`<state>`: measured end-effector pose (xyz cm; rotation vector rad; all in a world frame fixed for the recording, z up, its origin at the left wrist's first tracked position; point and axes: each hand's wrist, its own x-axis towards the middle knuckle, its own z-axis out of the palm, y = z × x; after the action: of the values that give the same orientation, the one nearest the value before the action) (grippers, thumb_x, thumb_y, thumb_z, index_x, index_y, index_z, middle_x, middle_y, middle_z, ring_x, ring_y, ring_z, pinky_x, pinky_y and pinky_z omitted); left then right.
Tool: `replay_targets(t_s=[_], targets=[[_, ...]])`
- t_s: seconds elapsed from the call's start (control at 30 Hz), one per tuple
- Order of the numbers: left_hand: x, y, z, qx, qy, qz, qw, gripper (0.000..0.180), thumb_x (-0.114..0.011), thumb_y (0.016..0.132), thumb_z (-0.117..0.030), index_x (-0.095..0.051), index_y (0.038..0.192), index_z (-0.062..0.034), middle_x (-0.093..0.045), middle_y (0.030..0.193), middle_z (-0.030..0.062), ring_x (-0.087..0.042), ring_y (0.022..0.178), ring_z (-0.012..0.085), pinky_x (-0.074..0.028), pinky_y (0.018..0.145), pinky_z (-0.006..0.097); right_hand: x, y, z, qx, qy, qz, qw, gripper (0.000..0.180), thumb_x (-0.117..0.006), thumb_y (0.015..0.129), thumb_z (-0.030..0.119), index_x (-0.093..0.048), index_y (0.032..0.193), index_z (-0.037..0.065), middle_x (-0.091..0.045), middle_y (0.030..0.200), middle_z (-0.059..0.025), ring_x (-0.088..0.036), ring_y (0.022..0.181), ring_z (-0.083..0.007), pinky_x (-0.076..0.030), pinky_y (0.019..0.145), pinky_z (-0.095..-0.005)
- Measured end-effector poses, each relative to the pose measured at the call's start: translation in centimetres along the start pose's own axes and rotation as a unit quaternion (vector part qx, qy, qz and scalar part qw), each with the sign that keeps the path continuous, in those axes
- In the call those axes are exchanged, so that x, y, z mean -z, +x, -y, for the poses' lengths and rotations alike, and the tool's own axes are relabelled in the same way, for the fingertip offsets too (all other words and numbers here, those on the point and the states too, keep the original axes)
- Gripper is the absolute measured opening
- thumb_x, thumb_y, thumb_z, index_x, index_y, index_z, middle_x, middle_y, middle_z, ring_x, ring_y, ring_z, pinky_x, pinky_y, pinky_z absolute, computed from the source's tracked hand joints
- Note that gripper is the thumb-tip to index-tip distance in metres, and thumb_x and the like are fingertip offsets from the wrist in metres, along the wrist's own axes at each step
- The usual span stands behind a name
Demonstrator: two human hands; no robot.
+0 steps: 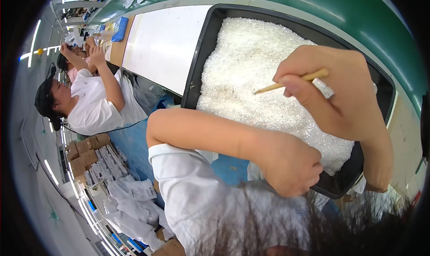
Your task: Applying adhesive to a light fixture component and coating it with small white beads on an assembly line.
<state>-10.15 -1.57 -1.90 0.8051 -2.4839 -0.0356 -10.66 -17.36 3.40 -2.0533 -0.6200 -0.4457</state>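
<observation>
A black plastic tray point(194, 72) is heaped with small, clear, sparkling granules point(251, 58). Above the heap, my right hand point(345, 85) pinches a thin wooden stick point(293, 82), its narrow tip slanting down to the left over the granules. Behind the stick, near my right palm, shows a small glittering white patch point(323, 88); I cannot tell whether it is a held piece or the granules beyond. My left hand point(291, 166) is closed, its fingers curled over the tray's near side. Whatever those fingers hold, if anything, is hidden.
A white board point(163, 43) lies left of the tray on the bench, by a green surface point(313, 7). A co-worker in a white shirt point(101, 103) sits at left, hands raised. A blue box point(119, 29) stands beyond; plastic bags point(134, 211) and cartons point(83, 159) fill the lower left.
</observation>
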Motion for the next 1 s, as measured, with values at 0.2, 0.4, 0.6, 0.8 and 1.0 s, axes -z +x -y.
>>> replay_targets(t_s=[0.2,0.4,0.6,0.8,1.0], targets=[[-0.6,0.2,3.0,0.116,0.009,0.098,0.988,0.020,-0.060,0.074,-0.022,-0.061,0.059,-0.0085,-0.061,0.064,0.0059,-0.061,0.060,0.0249,-0.047,0.052,0.041,0.2,0.0,1.1,0.012,0.080,-0.052,0.995,0.012,-0.055,0.095,0.003,-0.064,0.095,-0.006,-0.066,0.084,-0.0145,-0.065,0.067,-0.0170,-0.051,0.058,-0.0246],[2.9,-0.2,7.1,0.347,0.037,0.181,0.919,0.014,-0.062,0.075,-0.016,-0.069,0.064,-0.0129,-0.068,0.069,0.0033,-0.066,0.066,0.0229,-0.049,0.054,0.039,-1.3,-0.3,3.2,0.157,-0.029,-0.091,0.983,0.021,-0.054,0.089,0.008,-0.065,0.098,-0.008,-0.066,0.100,-0.0248,-0.066,0.078,-0.0324,-0.054,0.065,-0.0339],[5.0,1.4,9.1,0.384,0.299,0.251,0.837,0.012,-0.066,0.072,-0.010,-0.071,0.063,-0.0161,-0.069,0.067,0.0003,-0.068,0.067,0.0217,-0.049,0.052,0.034,-6.1,-2.2,7.2,0.315,-0.027,0.026,0.948,0.025,-0.067,0.072,0.006,-0.067,0.096,0.003,-0.064,0.095,-0.0146,-0.064,0.078,-0.0264,-0.051,0.056,-0.0327],[6.1,0.8,10.1,0.420,0.346,0.258,0.798,0.014,-0.064,0.079,-0.013,-0.076,0.072,-0.0188,-0.072,0.076,-0.0028,-0.071,0.076,0.0202,-0.052,0.060,0.035,-5.8,-2.4,6.4,0.316,-0.127,-0.014,0.940,0.021,-0.072,0.069,0.014,-0.062,0.086,0.005,-0.058,0.082,-0.0060,-0.055,0.067,-0.0197,-0.043,0.050,-0.0292],[5.8,0.3,10.0,0.430,0.324,0.242,0.807,0.014,-0.065,0.078,-0.012,-0.075,0.071,-0.0190,-0.072,0.075,-0.0032,-0.070,0.076,0.0194,-0.052,0.059,0.034,-4.2,-2.9,7.2,0.270,-0.178,0.064,0.944,0.024,-0.072,0.069,0.017,-0.063,0.088,0.005,-0.060,0.082,-0.0057,-0.057,0.068,-0.0210,-0.044,0.051,-0.0306]])
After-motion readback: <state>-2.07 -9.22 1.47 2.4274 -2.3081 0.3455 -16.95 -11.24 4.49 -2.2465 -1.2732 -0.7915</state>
